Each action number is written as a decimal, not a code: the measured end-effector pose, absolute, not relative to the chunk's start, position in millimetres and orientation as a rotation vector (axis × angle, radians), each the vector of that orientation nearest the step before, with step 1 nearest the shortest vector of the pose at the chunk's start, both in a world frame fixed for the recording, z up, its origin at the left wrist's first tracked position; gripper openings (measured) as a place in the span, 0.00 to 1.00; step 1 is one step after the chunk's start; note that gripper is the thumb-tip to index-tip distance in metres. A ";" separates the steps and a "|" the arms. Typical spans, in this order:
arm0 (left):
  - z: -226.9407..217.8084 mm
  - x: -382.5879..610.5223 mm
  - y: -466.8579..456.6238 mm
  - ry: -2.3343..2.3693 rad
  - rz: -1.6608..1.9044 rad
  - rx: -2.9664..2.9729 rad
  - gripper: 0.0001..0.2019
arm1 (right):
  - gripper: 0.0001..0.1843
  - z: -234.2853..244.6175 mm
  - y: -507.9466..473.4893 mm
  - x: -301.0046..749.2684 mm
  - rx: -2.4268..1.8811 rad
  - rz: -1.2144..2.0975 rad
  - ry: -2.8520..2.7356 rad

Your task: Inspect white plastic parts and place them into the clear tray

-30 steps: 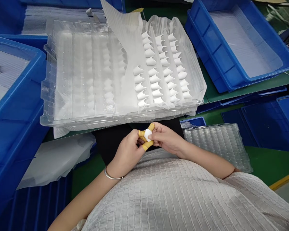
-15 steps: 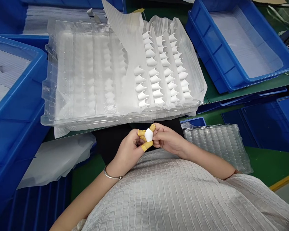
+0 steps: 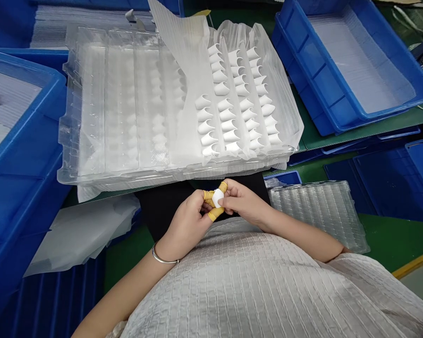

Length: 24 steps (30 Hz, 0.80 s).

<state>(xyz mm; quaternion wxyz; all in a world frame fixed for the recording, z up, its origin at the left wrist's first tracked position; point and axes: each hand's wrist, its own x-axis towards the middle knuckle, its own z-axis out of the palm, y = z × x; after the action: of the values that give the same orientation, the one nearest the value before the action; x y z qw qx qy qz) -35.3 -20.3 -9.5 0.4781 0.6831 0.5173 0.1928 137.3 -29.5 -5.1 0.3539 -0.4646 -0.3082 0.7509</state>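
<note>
Between my two hands, close to my body, is a small white curved plastic part [image 3: 217, 197]. My left hand [image 3: 192, 211] pinches it from the left with fingers in yellow finger cots. My right hand [image 3: 241, 201] grips the same part from the right, its bare thumb lying over the part's right edge and a yellow-capped finger at the top. Beyond my hands, rows of similar white parts [image 3: 228, 125] stand in a clear plastic tray [image 3: 141, 176]. A white foam sheet [image 3: 183, 37] is folded over the tray's middle and hides some of the parts.
Blue bins stand on both sides: a left bin [image 3: 28, 126] and a right bin [image 3: 324, 65] lined with white sheet. An empty ridged clear tray [image 3: 317, 213] lies at lower right. Loose translucent sheets [image 3: 84, 234] hang below the table edge at left.
My right thumb has moved left onto the face of the white part, which is slightly turned. Both hands stay in nearly the same place.
</note>
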 end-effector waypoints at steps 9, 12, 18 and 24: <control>-11.1 -35.8 -21.3 1.253 0.463 1.692 0.10 | 0.08 -6.0 -29.6 138.0 -1.199 1.946 -0.797; -11.3 -35.8 -22.0 1.251 0.464 1.662 0.10 | 0.08 -4.6 -30.1 138.1 -1.201 1.950 -0.817; -10.5 -35.6 -21.4 1.232 0.451 1.619 0.10 | 0.07 -5.8 -31.2 138.5 -1.217 1.925 -0.859; -14.4 -34.2 -23.0 1.155 0.478 1.344 0.11 | 0.06 -7.0 -33.6 139.4 -1.204 1.931 -0.802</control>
<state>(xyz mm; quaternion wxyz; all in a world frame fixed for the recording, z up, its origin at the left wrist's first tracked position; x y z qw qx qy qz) -34.2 -23.0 -14.4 0.6078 0.5815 0.4996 0.2067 139.4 -33.6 -7.0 0.3567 -0.4661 -0.3105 0.7477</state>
